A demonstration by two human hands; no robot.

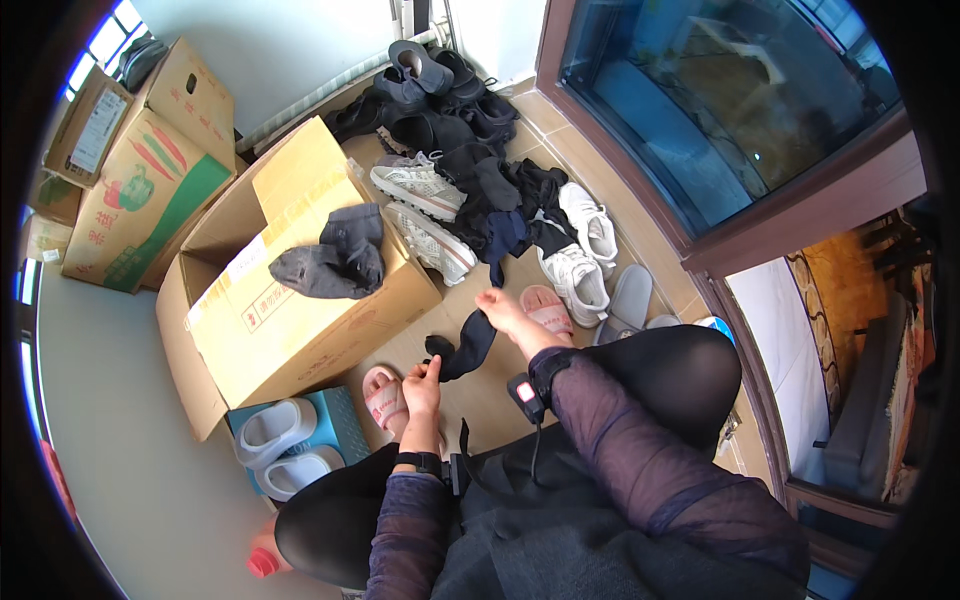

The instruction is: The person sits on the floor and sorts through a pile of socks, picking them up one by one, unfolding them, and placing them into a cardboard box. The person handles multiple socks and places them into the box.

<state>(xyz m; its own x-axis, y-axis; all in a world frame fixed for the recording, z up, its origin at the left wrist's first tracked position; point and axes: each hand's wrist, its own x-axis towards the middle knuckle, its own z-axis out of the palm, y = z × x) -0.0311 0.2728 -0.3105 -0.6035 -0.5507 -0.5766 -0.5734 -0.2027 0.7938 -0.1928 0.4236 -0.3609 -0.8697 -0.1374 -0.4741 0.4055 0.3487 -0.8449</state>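
A black sock [470,349] is stretched between my two hands above the tiled floor. My left hand [422,386] pinches it near its lower left end, and my right hand [501,311] grips its upper right end. Beyond my right hand lies a heap of dark socks [499,184], with a navy sock [506,231] at its near side. Dark grey socks [337,259] rest on top of a cardboard box [360,322] to the left.
White sneakers [574,281] and grey-white sneakers [431,240] flank the sock heap. Black shoes [431,112] are piled at the wall. White clogs [277,435] sit on a blue shoebox [346,420]. Stacked cartons [142,187] stand at the left. A glass door [720,97] bounds the right side.
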